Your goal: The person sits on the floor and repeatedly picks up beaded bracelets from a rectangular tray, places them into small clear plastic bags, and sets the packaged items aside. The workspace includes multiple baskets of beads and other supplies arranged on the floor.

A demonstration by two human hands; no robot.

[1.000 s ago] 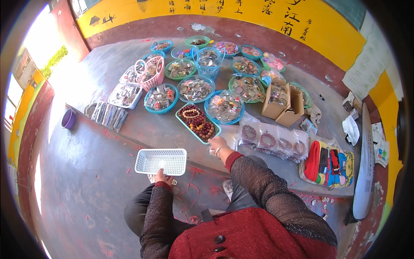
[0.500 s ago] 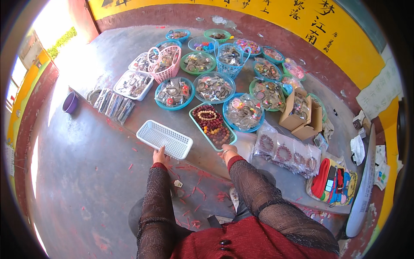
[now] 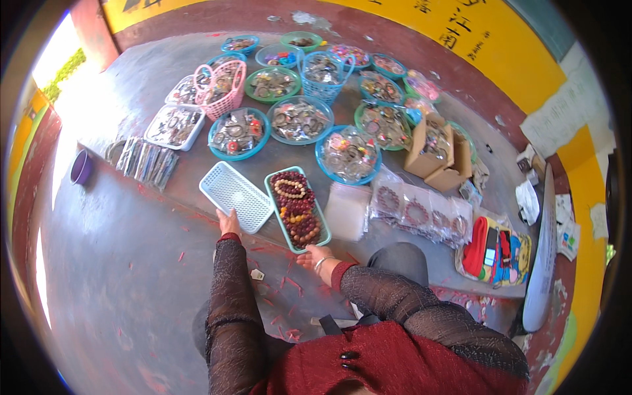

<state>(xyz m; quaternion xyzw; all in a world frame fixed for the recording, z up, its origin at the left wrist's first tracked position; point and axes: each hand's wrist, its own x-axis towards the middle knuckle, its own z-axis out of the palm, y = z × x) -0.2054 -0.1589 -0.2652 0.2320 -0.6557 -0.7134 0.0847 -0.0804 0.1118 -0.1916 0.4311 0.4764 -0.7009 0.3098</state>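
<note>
My left hand (image 3: pixel 228 222) grips the near edge of a white, perforated plastic basket (image 3: pixel 227 181) with nothing in it. Just right of it lies a pale green rectangular basket (image 3: pixel 322 225), its corner close to the white one. Dark red, brown, amber and cream bead bracelets (image 3: pixel 294 203) fill the green basket. At its near end, my right hand (image 3: pixel 316 257), with a bangle at the wrist, is closed on the rim; some fingers are partly hidden. Right of this basket lies a stack of clear plastic bags (image 3: pixel 348 210).
Round bowls, such as a blue bowl (image 3: pixel 216 148), hold bagged trinkets behind the baskets. A pink handled basket (image 3: pixel 224 102) stands far left, cardboard boxes (image 3: pixel 428 146) at right. Bagged bracelets (image 3: pixel 415 212) and a colourful bag (image 3: pixel 490 247) lie right. A purple pot (image 3: pixel 81 167) stands left.
The view has shifted right. The green basket has come toward me with my right hand. The white basket has turned and moved slightly right, and the two now lie side by side.
</note>
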